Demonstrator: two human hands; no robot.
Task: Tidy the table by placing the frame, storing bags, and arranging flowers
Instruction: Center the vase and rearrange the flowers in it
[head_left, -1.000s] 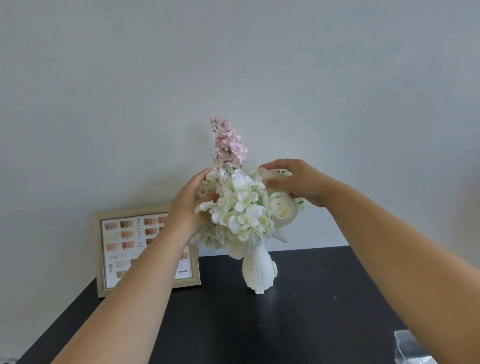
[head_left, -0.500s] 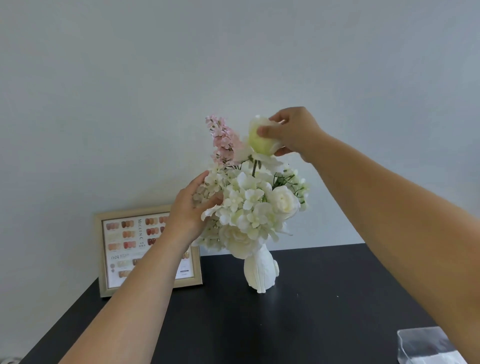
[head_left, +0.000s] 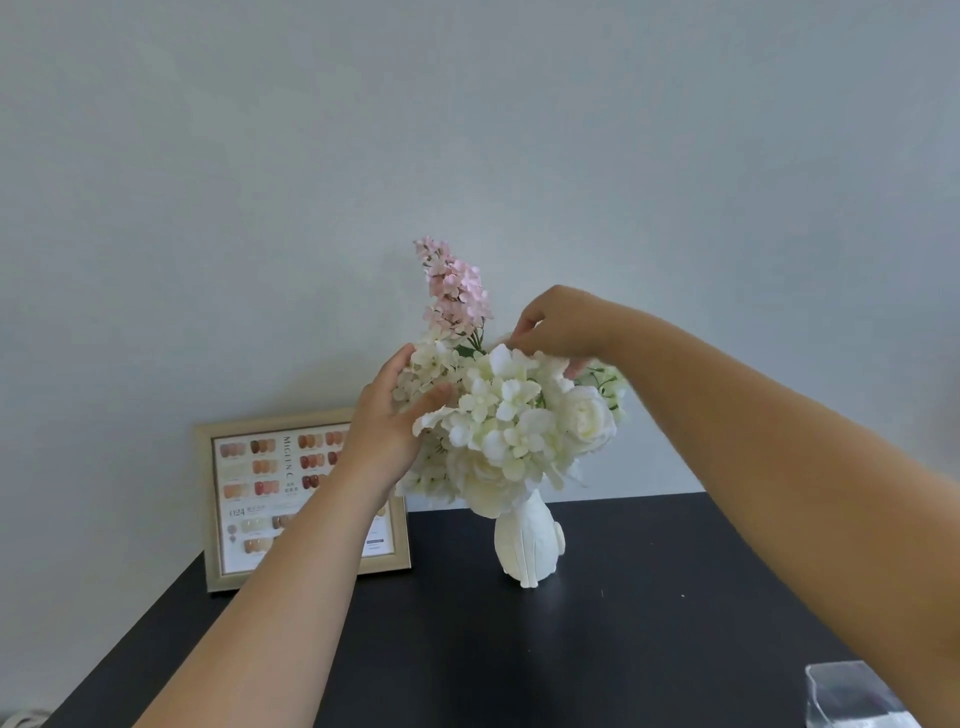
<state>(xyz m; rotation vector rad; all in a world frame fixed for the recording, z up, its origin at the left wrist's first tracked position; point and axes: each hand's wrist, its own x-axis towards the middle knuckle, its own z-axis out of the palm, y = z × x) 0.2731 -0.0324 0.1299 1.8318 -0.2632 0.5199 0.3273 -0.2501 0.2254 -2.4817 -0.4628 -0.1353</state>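
A white vase (head_left: 527, 545) stands on the black table (head_left: 597, 649) and holds a bunch of white flowers (head_left: 509, 421) with one pink flower spike (head_left: 457, 291) rising at the back. My left hand (head_left: 387, 415) cups the bunch's left side, fingers spread against the blooms. My right hand (head_left: 563, 325) is at the top of the bunch, fingertips pinched on a white flower there. A gold-edged picture frame (head_left: 260, 488) leans upright against the wall to the left of the vase, partly hidden by my left arm.
A clear plastic box (head_left: 857, 696) sits at the table's lower right corner. A plain grey wall (head_left: 467, 130) runs close behind the table. The table's left edge slants toward the lower left.
My right hand had lifted a white flower up above the bunch and has now come back down to the top of the bunch. My left hand stays on the left side.
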